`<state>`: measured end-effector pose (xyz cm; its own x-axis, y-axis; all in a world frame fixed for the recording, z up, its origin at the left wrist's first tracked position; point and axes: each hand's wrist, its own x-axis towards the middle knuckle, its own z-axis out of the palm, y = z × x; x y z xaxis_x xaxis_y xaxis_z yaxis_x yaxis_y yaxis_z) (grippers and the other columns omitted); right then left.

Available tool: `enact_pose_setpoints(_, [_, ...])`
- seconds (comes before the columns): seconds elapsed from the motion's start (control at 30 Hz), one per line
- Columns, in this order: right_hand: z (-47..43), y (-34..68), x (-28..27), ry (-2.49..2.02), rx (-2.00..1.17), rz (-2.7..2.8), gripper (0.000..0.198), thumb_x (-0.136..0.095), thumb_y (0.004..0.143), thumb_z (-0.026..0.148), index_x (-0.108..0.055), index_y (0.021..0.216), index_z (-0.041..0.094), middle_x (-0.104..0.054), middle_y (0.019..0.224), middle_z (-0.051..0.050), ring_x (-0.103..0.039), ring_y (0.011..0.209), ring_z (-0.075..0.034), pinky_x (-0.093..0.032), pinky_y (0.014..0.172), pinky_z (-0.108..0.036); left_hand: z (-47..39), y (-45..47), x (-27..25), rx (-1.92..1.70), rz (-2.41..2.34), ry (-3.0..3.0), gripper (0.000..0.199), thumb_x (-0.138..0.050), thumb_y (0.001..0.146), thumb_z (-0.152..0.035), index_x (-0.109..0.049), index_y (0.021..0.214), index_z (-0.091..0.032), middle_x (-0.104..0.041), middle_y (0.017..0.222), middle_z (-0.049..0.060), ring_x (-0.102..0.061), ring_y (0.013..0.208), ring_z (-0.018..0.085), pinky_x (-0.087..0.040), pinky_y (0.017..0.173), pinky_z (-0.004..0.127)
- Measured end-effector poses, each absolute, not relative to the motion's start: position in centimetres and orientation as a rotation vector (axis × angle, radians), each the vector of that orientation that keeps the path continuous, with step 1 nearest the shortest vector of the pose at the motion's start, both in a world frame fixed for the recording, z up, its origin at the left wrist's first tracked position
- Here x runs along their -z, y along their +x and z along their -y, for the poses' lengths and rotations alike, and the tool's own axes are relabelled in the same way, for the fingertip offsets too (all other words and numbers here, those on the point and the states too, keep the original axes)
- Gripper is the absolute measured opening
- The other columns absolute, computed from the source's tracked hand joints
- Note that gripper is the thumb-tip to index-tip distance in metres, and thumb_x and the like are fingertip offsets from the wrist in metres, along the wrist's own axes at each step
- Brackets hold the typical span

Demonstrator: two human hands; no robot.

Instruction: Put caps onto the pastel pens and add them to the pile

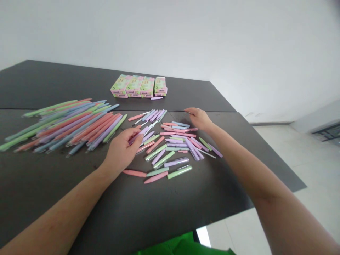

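Across the worktop (220, 198), a pen heap (77, 122) lies left, loose parts (176, 145) spread centre, boxes (134, 86) behind. Right hand (201, 118) at the parts' far edge — its fingers' hold (if any) I can't tell. Left hand's (122, 147) fingers pinch a purple piece (145, 130) among the parts; a light grip should suit.

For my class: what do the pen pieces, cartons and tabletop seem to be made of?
Pen pieces: probably plastic, evenly pastel, some with glossy see-through ends.
Cartons: likely printed card, given flat panels and folded edges.
Tabletop: dark, mostly matte; perhaps laminate, material uncertain.
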<state>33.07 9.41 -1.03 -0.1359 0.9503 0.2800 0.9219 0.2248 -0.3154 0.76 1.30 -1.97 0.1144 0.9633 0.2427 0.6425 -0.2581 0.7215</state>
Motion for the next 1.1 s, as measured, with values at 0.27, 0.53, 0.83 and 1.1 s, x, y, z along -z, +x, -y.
enact_pose_setpoints(0.27, [-11.7,37.7,0.2,-2.023,-0.095,1.830,0.056,-0.043,0.070,-0.001,-0.068,0.119,0.010,-0.068,0.120,-0.011,-0.061,0.114,-0.024,-0.046,0.100,-0.034,-1.3,0.6,2.2,-0.962,-1.548,1.957,0.032,-0.050,0.087,-0.044,-0.065,0.104,-0.021,-0.071,0.108,0.005,-0.066,0.097,0.024,-0.048,0.088,0.033])
enact_pose_setpoints(0.53, [-10.3,36.8,2.4,-1.942,-0.184,1.993,0.037,-0.060,0.076,0.012,-0.071,0.111,0.015,-0.073,0.102,-0.008,-0.067,0.089,-0.019,-0.052,0.085,-0.030,-1.1,0.9,2.0,-0.948,-1.561,1.994,0.030,-0.051,0.086,-0.043,-0.066,0.100,-0.021,-0.072,0.105,0.005,-0.066,0.095,0.023,-0.047,0.087,0.032])
enact_pose_setpoints(0.83, [-6.9,34.8,1.5,-1.587,-0.235,2.059,0.031,-0.058,0.081,0.015,-0.070,0.110,0.017,-0.067,0.115,-0.010,-0.066,0.095,-0.019,-0.053,0.085,-0.032,-1.3,0.8,2.1,-0.941,-1.550,1.996,0.028,-0.051,0.086,-0.043,-0.066,0.099,-0.022,-0.072,0.107,0.004,-0.066,0.095,0.023,-0.046,0.084,0.031])
enact_pose_setpoints(1.1, [-5.1,32.1,2.3,-1.447,-0.230,2.368,0.027,-0.056,0.091,0.027,-0.071,0.112,0.018,-0.069,0.115,-0.010,-0.064,0.104,-0.021,-0.047,0.094,-0.033,-1.2,0.9,2.1,-0.964,-1.536,2.012,0.028,-0.052,0.086,-0.042,-0.066,0.099,-0.022,-0.073,0.101,0.005,-0.067,0.090,0.023,-0.046,0.080,0.031])
